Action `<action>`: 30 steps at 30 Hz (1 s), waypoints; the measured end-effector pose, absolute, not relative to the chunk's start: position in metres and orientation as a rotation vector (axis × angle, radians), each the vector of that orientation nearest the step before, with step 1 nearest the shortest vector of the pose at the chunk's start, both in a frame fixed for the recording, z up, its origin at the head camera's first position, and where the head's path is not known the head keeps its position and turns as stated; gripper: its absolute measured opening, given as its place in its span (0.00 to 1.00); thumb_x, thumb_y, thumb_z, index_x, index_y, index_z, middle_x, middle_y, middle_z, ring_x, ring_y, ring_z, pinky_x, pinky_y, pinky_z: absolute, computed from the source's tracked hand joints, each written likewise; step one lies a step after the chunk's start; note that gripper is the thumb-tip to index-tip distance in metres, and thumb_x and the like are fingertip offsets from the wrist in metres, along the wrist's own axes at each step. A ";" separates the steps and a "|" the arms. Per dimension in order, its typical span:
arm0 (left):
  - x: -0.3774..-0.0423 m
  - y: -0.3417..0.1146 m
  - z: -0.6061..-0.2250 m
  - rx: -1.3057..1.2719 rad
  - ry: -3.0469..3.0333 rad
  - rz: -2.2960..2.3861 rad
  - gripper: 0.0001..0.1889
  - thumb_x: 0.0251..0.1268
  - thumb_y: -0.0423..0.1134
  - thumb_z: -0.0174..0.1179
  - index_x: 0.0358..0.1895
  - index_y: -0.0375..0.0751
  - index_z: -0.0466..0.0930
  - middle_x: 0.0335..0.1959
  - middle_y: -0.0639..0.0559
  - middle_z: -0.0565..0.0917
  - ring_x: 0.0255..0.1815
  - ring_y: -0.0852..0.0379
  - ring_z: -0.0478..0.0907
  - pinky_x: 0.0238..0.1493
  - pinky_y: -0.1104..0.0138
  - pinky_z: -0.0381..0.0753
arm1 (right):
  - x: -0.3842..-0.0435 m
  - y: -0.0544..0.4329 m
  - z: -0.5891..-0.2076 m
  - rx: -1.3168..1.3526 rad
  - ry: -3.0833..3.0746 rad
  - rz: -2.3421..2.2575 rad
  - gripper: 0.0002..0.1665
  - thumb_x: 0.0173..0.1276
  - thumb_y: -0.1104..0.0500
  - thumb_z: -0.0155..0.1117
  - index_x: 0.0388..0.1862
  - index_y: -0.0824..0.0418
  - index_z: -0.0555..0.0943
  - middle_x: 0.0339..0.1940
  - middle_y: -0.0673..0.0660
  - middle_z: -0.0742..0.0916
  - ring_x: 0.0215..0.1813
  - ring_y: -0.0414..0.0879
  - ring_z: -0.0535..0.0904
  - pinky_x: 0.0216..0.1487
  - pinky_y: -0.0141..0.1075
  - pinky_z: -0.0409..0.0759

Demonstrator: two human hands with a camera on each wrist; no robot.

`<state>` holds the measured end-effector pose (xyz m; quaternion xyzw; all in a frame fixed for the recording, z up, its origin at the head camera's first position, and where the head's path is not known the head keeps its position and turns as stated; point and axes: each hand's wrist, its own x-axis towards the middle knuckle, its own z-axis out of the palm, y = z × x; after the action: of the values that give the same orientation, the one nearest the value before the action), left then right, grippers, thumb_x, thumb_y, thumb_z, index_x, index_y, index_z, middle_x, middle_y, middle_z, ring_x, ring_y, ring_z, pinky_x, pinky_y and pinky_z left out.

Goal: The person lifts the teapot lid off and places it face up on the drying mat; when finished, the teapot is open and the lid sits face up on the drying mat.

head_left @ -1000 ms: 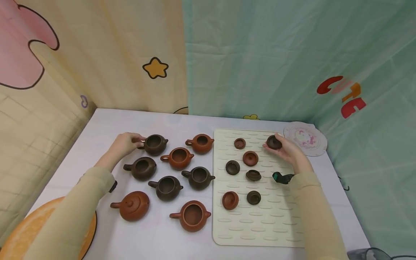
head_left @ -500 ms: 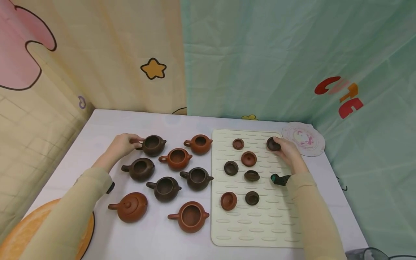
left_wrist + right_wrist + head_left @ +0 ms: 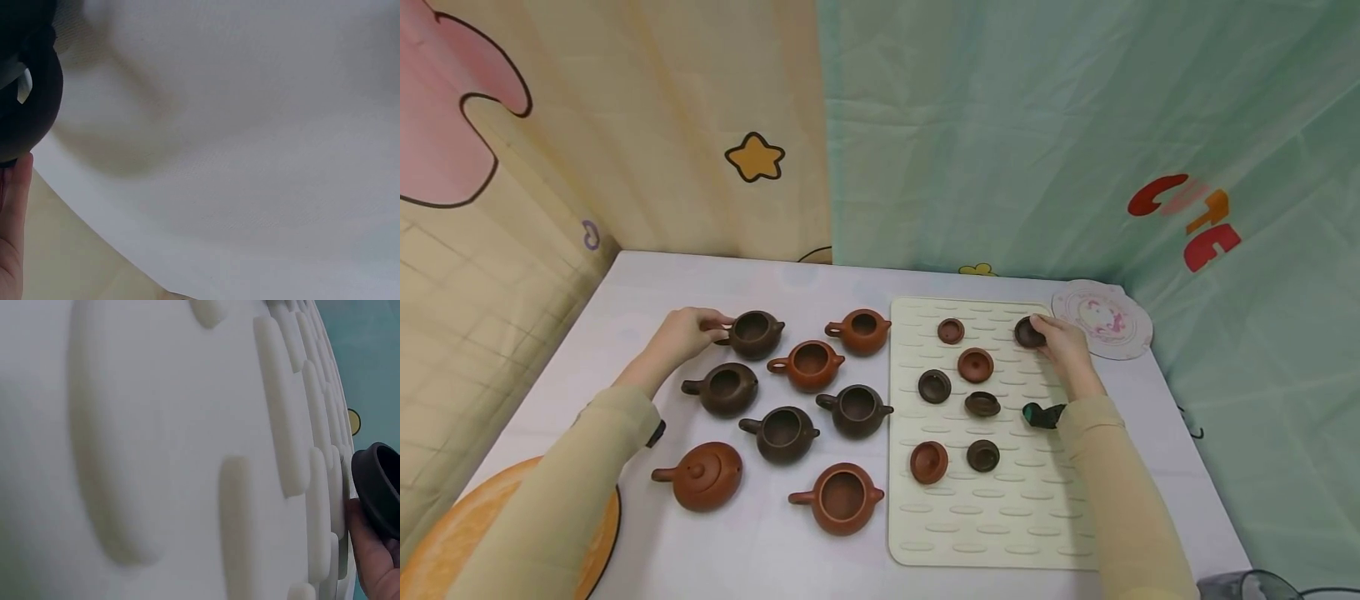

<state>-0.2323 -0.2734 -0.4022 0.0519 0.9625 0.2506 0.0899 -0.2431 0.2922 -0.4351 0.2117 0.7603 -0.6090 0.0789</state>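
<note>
In the head view my left hand [image 3: 685, 337] pinches the handle of a dark brown teapot [image 3: 756, 335] with no lid, at the back left of the table. The left wrist view shows that looped handle [image 3: 53, 94] at its upper left edge, a fingertip against it. Over the back right of the cream mat, my right hand [image 3: 1063, 350] holds a dark brown teapot lid [image 3: 1028, 332] by its side. That lid's rim [image 3: 369, 481] shows at the right edge of the right wrist view, with fingers [image 3: 369, 550] under it.
Several lidless teapots, such as a reddish one [image 3: 842, 500], stand left of the ridged mat [image 3: 985, 533]. One red teapot [image 3: 707, 477] wears its lid. Several loose lids, one red [image 3: 975, 365], lie on the mat. A pink-patterned plate or mat [image 3: 1105, 318] lies behind.
My right hand has turned the lid, so its palm no longer faces up and the fingers lie differently on it. My left hand has stayed on the teapot's handle.
</note>
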 end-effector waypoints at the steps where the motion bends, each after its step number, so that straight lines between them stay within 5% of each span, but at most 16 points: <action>1: -0.232 -0.274 -0.403 0.152 2.859 0.746 0.16 0.70 0.34 0.58 0.57 0.34 0.80 0.51 0.33 0.84 0.55 0.34 0.77 0.58 0.42 0.72 | -0.243 0.293 -0.436 0.636 2.318 -1.784 0.35 0.78 0.48 0.50 0.77 0.62 0.60 0.81 0.60 0.56 0.80 0.53 0.54 0.77 0.43 0.59; 8: -0.230 -0.274 -0.401 0.165 2.869 0.749 0.16 0.69 0.34 0.59 0.57 0.34 0.81 0.50 0.33 0.84 0.53 0.36 0.78 0.56 0.44 0.73 | -0.241 0.298 -0.441 0.608 2.478 -1.654 0.32 0.75 0.47 0.56 0.73 0.59 0.68 0.80 0.57 0.61 0.81 0.52 0.53 0.76 0.44 0.60; 16: -0.228 -0.271 -0.402 0.176 2.874 0.764 0.15 0.68 0.33 0.60 0.56 0.33 0.81 0.49 0.33 0.85 0.52 0.37 0.78 0.57 0.44 0.73 | -0.240 0.300 -0.444 0.625 2.446 -1.668 0.31 0.76 0.48 0.54 0.73 0.58 0.68 0.77 0.59 0.67 0.69 0.48 0.70 0.67 0.37 0.72; 25: -0.223 -0.281 -0.403 0.251 2.882 0.745 0.21 0.72 0.39 0.56 0.62 0.31 0.75 0.54 0.30 0.81 0.59 0.31 0.75 0.59 0.41 0.72 | -0.241 0.297 -0.439 0.473 2.453 -1.667 0.31 0.79 0.57 0.48 0.78 0.61 0.58 0.76 0.64 0.66 0.76 0.56 0.63 0.72 0.46 0.67; 30: -0.202 -0.288 -0.386 0.317 2.913 0.765 0.22 0.73 0.41 0.56 0.63 0.31 0.74 0.54 0.29 0.81 0.58 0.30 0.76 0.59 0.40 0.72 | -0.235 0.293 -0.423 0.429 2.628 -1.515 0.29 0.79 0.55 0.48 0.75 0.63 0.64 0.75 0.66 0.69 0.76 0.60 0.62 0.74 0.51 0.63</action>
<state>-0.2024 -0.2880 -0.3862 0.1045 0.9603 0.2522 0.0566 -0.2354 0.2929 -0.4226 0.1399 0.8571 -0.4942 0.0390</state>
